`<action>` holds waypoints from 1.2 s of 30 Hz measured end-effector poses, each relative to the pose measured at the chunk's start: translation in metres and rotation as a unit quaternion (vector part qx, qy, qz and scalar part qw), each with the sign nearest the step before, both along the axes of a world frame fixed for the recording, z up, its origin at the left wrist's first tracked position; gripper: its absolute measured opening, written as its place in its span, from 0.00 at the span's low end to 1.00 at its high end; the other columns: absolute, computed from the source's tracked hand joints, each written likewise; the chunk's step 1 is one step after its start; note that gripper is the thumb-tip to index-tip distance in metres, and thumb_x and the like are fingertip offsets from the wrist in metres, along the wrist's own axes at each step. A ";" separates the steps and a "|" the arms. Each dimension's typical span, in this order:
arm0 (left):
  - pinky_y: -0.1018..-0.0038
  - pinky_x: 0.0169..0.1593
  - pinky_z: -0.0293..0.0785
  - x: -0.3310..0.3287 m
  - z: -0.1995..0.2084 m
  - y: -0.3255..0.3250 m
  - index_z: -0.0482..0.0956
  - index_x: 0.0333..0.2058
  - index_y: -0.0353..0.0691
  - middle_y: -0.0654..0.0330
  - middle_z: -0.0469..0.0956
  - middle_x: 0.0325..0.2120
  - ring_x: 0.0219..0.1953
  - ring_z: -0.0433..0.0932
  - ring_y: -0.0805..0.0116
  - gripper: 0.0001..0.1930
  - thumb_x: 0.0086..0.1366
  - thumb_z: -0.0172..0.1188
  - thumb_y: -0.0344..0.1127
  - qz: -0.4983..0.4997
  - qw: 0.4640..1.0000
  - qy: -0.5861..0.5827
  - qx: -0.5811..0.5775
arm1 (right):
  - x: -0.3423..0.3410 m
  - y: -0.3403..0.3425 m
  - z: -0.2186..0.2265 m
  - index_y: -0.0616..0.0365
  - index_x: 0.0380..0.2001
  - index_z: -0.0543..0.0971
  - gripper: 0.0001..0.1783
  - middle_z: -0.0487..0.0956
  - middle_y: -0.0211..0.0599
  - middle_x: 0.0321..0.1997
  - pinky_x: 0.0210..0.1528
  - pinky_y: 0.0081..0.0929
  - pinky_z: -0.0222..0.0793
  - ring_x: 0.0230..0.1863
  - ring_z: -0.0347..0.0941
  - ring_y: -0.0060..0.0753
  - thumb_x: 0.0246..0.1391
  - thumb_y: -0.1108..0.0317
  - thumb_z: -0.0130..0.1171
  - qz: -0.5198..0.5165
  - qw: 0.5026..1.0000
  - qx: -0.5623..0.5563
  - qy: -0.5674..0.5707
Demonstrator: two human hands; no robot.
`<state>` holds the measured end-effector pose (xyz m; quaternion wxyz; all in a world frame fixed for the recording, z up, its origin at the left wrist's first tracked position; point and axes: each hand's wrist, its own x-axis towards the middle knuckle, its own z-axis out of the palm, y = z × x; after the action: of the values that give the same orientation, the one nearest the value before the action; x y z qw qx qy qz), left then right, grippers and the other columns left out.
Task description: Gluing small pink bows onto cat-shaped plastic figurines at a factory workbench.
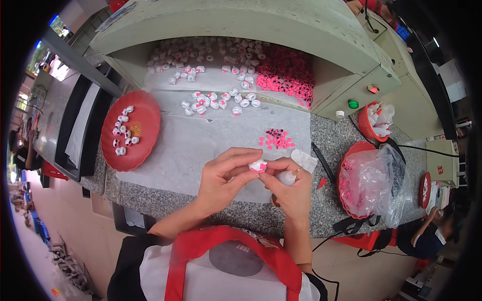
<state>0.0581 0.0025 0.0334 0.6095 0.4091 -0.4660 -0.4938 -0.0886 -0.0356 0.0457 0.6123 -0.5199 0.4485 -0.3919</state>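
Observation:
Between the fingertips of both hands is a small white rounded figure piece [257, 165] with a bright pink part on its front. My left hand [218, 176] pinches it from the left, thumb below and fingers above. My right hand [296, 198] steadies it with thumb and forefinger. Tucked in the right palm is a white bottle-like object [286, 178], partly hidden by the fingers. Just beyond the hands lies a small pile of pink and black pieces [276, 139] on the white paper [175, 145]. Farther back sit several similar white figure pieces [221, 103].
A red scalloped plate [113, 150] with white pieces stands at left. The grey cabinet [241, 25] shelters more white pieces and a large pink heap [286, 75]. At right are a red basket [369, 131], a plastic bag [374, 175] over a red dish, and a co-worker [427, 233].

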 end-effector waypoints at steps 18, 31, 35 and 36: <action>0.77 0.45 0.70 0.001 -0.007 -0.001 0.73 0.40 0.29 0.55 0.72 0.38 0.41 0.72 0.70 0.12 0.55 0.52 0.19 -0.023 0.995 0.088 0.050 | 0.005 0.003 0.005 0.61 0.26 0.75 0.07 0.72 0.25 0.20 0.11 0.09 0.50 0.14 0.61 0.08 0.40 0.79 0.60 -0.005 0.999 -0.051 0.008; 0.79 0.38 0.74 0.006 -0.001 -0.001 0.65 0.43 0.32 0.57 0.73 0.29 0.35 0.75 0.71 0.17 0.54 0.56 0.23 -0.080 0.983 0.131 0.099 | -0.006 0.003 -0.016 0.64 0.34 0.71 0.18 0.74 0.43 0.34 0.22 0.14 0.67 0.25 0.70 0.21 0.36 0.83 0.61 0.019 0.979 -0.200 -0.029; 0.79 0.38 0.74 0.007 0.005 0.004 0.65 0.43 0.31 0.56 0.74 0.30 0.35 0.76 0.71 0.18 0.52 0.57 0.20 -0.110 0.991 -0.001 0.079 | -0.015 -0.001 -0.018 0.65 0.29 0.72 0.13 0.75 0.46 0.34 0.23 0.16 0.68 0.25 0.71 0.24 0.36 0.82 0.61 0.072 0.985 -0.071 -0.138; 0.79 0.38 0.74 0.008 0.002 0.004 0.65 0.42 0.31 0.55 0.74 0.30 0.35 0.76 0.71 0.18 0.51 0.57 0.19 -0.110 0.991 -0.024 0.070 | -0.014 -0.001 -0.019 0.65 0.29 0.72 0.13 0.75 0.46 0.34 0.23 0.16 0.68 0.25 0.71 0.24 0.36 0.82 0.61 0.074 0.985 -0.072 -0.138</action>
<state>0.0657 0.0064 0.0356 0.5099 0.4093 -0.4868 -0.5793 -0.1030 -0.0367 0.0264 0.6568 -0.5355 0.2907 -0.4443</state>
